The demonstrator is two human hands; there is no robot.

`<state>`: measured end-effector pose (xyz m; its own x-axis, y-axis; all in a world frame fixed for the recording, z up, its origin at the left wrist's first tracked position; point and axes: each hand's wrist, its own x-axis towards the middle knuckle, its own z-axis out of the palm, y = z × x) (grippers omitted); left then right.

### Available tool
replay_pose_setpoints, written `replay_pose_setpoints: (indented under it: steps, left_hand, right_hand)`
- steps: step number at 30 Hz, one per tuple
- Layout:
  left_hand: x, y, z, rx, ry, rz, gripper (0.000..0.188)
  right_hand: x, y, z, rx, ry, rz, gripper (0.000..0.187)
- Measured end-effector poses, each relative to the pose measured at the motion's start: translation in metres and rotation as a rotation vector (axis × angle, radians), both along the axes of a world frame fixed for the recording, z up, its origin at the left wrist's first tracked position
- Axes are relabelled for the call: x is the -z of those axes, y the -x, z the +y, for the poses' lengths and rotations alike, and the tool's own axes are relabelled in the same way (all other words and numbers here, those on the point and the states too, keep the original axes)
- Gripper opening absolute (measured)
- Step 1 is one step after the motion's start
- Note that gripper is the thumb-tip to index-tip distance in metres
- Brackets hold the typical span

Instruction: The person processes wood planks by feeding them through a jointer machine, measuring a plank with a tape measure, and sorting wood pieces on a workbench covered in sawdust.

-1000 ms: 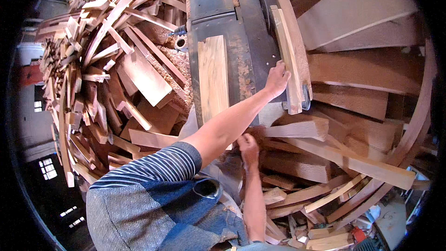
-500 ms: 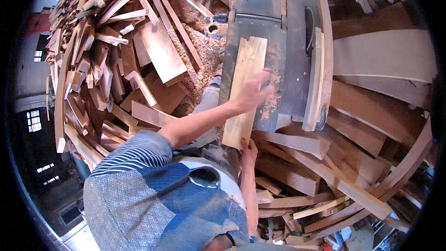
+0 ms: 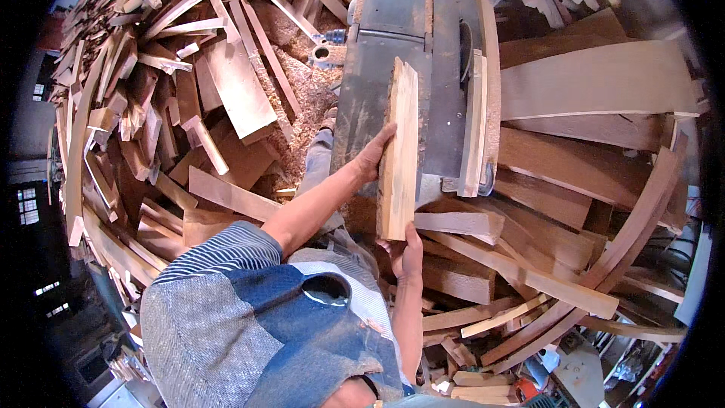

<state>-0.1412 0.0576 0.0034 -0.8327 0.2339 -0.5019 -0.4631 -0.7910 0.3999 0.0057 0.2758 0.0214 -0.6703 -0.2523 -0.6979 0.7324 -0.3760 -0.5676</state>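
A pale wooden board (image 3: 400, 159) is tilted up on its side, reaching from the grey metal bed (image 3: 356, 102) of a jointer-like machine back past its near end. My left hand (image 3: 375, 154) grips the board's left side near the middle, its fingers partly hidden behind the wood. My right hand (image 3: 406, 252) holds the near end from below, with the thumb up along the right face. The machine's long upright fence (image 3: 447, 91) runs to the right of the board.
Heaped offcuts (image 3: 162, 94) and wood shavings (image 3: 306, 94) lie left of the machine. Thick planks (image 3: 581, 159) are stacked on the right, with long curved pieces (image 3: 634, 215) across them. A narrow strip (image 3: 473, 125) leans along the fence's outer side.
The board has turned from lying flat on the bed to standing tilted on its side. My left hand has moved from over its top to its left side. The view has shifted slightly.
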Motion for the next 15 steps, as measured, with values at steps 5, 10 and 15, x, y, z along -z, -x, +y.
replay_pose_setpoints:
  steps: [5, 10, 15]
  left_hand:
    - [-0.003, -0.012, 0.049, -0.057, 0.46, 0.006, 0.07]
    - [-0.002, -0.013, 0.106, -0.063, 0.501, -0.107, 0.112]
    - [0.018, 0.002, 0.156, -0.074, 0.632, -0.033, 0.124]
  right_hand:
    - [-0.023, -0.018, 0.023, -0.13, -0.834, 0.461, 0.046]
    - [-0.042, -0.027, 0.017, -0.385, -1.466, 0.748, 0.085]
    - [-0.031, -0.011, 0.045, -0.403, -1.662, 0.718, 0.077]
